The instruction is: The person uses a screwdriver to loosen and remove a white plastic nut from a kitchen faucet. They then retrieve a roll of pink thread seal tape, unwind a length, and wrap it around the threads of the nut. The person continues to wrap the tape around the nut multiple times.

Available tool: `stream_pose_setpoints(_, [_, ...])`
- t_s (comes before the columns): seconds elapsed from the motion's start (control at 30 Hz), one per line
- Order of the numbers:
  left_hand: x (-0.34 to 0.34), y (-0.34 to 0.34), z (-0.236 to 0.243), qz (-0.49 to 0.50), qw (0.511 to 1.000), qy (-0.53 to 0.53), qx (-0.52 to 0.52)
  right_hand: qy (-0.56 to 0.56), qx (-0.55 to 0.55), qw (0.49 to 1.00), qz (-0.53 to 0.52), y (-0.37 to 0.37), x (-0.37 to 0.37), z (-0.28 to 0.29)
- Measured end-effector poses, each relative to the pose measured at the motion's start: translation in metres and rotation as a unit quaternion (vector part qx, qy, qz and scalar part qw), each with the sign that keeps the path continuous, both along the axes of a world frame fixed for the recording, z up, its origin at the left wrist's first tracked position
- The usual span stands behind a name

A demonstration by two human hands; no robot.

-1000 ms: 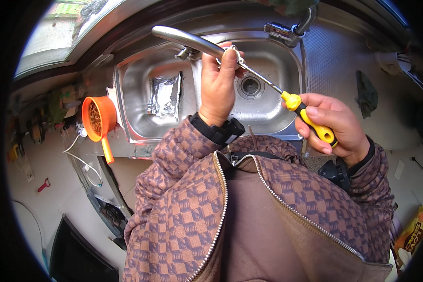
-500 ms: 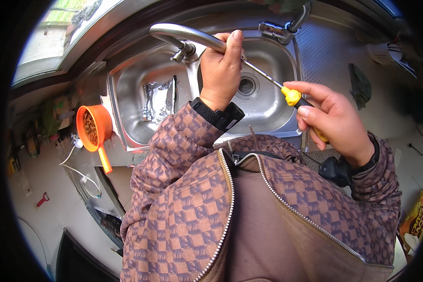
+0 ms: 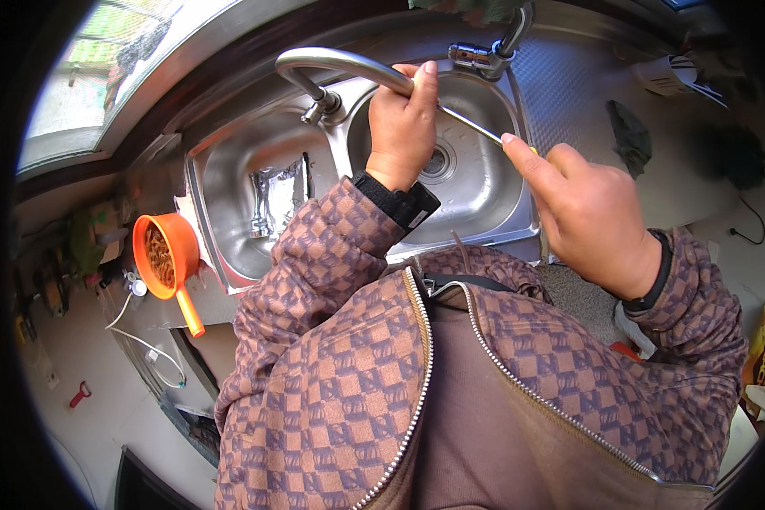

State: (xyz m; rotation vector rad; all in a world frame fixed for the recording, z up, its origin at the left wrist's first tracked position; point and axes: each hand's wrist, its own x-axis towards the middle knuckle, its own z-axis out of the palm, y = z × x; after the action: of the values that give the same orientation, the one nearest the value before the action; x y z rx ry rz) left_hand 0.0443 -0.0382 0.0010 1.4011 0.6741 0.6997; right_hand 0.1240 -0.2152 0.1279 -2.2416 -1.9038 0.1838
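My left hand (image 3: 404, 123) is closed round one end of a curved metal faucet spout (image 3: 338, 58), held above the divider of a double-bowl steel sink (image 3: 529, 195). The spout's other end, with its nozzle, hangs over the divider's far part. My right hand (image 3: 591, 212) is wrapped round the handle of a screwdriver (image 3: 472, 125), hiding nearly all of the yellow-and-black grip. Its thin shaft slants across the right bowl, and the tip disappears behind my left hand at the spout's end. I cannot tell whether the tip is inside the spout.
A crumpled silver packet (image 3: 276, 195) lies in the left bowl. An orange long-handled scoop (image 3: 187, 246) with brown contents stands left of the sink. A chrome faucet fitting (image 3: 480, 58) rises behind the right bowl, and a dark cloth (image 3: 629, 136) lies on the right counter.
My right hand has turned over on the screwdriver, from fingertips on the handle to a fist with its back up. The left hand keeps its grip on the spout. The view has shifted slightly.
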Motion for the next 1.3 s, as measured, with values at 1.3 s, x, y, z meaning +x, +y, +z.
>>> stream_pose_setpoints(1.3, [-0.032, 0.009, 0.012, -0.06, 0.997, 0.001, -0.047, 0.321, -0.054, 0.936, -0.137, -0.008, 0.032, 0.019])
